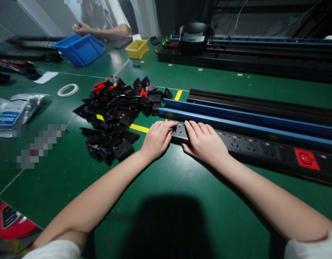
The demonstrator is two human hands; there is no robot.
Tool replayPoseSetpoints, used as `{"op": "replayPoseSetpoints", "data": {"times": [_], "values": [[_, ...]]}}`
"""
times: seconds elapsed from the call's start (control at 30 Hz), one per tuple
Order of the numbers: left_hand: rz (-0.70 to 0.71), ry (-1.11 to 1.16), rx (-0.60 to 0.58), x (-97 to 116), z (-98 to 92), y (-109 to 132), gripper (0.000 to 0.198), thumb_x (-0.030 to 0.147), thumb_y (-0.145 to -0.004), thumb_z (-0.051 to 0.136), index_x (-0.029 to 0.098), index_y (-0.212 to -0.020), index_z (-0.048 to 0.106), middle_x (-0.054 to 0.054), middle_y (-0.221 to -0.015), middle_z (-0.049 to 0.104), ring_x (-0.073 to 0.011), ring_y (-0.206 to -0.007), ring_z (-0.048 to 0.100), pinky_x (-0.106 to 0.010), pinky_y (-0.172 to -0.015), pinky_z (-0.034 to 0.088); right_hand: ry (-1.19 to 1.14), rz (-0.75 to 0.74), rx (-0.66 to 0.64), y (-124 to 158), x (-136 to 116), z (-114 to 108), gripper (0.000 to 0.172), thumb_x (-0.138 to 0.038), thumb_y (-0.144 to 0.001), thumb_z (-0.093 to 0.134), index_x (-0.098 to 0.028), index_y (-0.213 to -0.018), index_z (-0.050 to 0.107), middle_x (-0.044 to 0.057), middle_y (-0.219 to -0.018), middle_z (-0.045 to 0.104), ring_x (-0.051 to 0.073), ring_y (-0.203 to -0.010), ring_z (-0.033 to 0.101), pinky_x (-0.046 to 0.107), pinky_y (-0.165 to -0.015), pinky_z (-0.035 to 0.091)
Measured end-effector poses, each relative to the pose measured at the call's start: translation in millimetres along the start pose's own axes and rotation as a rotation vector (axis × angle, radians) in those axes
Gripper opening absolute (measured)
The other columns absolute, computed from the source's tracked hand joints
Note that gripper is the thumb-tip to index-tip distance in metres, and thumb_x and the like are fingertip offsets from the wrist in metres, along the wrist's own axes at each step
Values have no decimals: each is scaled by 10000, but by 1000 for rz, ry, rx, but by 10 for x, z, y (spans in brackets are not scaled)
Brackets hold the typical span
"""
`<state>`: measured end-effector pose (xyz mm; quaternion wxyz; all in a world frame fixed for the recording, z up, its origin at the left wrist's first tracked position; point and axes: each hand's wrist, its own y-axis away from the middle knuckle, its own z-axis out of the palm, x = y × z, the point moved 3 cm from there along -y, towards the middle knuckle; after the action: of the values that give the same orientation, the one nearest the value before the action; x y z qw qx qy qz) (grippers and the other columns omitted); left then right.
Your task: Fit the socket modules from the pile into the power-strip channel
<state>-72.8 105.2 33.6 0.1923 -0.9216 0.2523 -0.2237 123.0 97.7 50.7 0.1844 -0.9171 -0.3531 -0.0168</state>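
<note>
A long black power strip lies across the right side of the green table, with a row of sockets and one red socket. My left hand grips its left end, thumb and fingers closed around the end. A little further right, my right hand is wrapped over the strip, fingers on top and thumb at the near side. Between my hands a black socket module shows in the strip. Left of my hands lies a heap of loose black socket modules, a few of them red.
Blue metal rails and a black rail lie behind the strip. Further back are a blue bin, a yellow bin and a white tape roll. Another person's arm rests beyond the blue bin.
</note>
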Motion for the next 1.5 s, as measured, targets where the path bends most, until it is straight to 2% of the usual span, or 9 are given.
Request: {"op": "replayPoseSetpoints", "data": {"times": [0.23,0.37,0.47,0.6,0.8,1.0,1.13,1.33,1.5], "values": [[8,-99,-94,76,0,-20,399,297,-1058,358,212,-1386,569,-134,-1309,693,-261,-1085,630,-402,-907,458,-3,0,-1,3,-2,7,684,-382,-996,510,70,-1504,435,292,-1431,584,386,-1167,592,482,-988,438],[8,-12,-37,76,34,5,389,346,-1047,410,184,-1386,514,-165,-1338,633,-270,-1177,606,-422,-973,484,3,6,-10,4,3,8,678,-386,-996,511,58,-1504,440,284,-1439,579,383,-1174,587,471,-991,431],[-59,55,21,5,50,24,365,408,-1023,467,150,-1276,516,-176,-1236,616,-273,-1141,600,-430,-950,518,7,6,-18,4,2,14,696,-396,-990,522,63,-1507,430,287,-1446,569,387,-1178,581,473,-993,428],[-97,56,-36,-44,69,29,315,446,-1032,443,161,-1109,555,-148,-1103,645,-273,-1031,607,-453,-921,527,-6,9,-20,7,1,23,701,-392,-994,516,65,-1515,412,290,-1453,560,389,-1182,574,479,-986,432],[-135,151,-9,-32,-9,38,271,440,-1016,529,196,-1107,604,-104,-1104,706,-247,-1054,653,-406,-932,537,-27,15,-27,10,1,18,700,-388,-1000,505,65,-1524,395,292,-1447,558,384,-1176,572,482,-1000,432],[-164,222,19,-92,-41,58,269,434,-984,594,206,-1093,688,-91,-1091,749,-233,-1021,679,-353,-820,553,-46,22,-23,15,2,28,691,-382,-1007,493,58,-1530,389,295,-1470,542,386,-1200,565,491,-1015,430],[-155,246,-4,-110,-34,60,289,431,-997,572,220,-1132,715,-87,-1118,769,-237,-1055,683,-382,-890,552,-49,26,-27,12,4,34,685,-384,-1011,487,50,-1532,388,295,-1488,529,379,-1206,562,490,-1020,430],[-29,287,-88,-26,-29,13,328,350,-1052,460,229,-1247,694,-86,-1255,756,-232,-1136,676,-426,-1011,496,-36,9,-31,13,3,12,702,-397,-1012,489,39,-1549,373,269,-1517,519,378,-1207,561,483,-1017,438],[-111,165,-30,-42,-35,21,315,361,-1058,409,219,-1123,682,-81,-1135,750,-236,-1078,658,-409,-952,480,-20,-29,-21,24,9,-23,662,-365,-1020,490,-61,-1594,366,196,-1628,427,384,-1256,558,492,-1006,449]]}}
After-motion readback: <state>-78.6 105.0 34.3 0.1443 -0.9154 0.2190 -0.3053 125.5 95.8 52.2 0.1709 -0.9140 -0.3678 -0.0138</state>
